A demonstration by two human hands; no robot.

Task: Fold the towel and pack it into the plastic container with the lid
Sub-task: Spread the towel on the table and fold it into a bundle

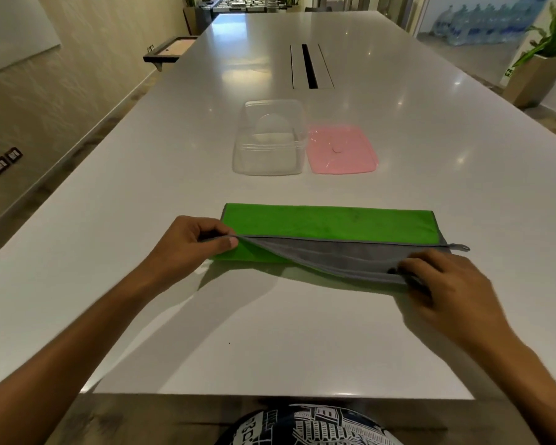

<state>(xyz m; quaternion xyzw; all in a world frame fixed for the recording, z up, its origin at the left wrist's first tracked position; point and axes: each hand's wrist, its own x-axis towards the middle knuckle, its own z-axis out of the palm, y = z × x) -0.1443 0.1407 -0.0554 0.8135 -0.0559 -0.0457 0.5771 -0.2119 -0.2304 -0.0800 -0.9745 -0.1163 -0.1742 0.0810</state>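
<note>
Each pinching a near corner of the towel [328,239], the left hand [190,244] and right hand [446,281] stretch its edge taut for a straight fold, while beyond them the container [268,138] waits open beside its lid [342,149].

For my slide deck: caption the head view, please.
Both hands fold a green towel before an open clear container and pink lid.
</note>
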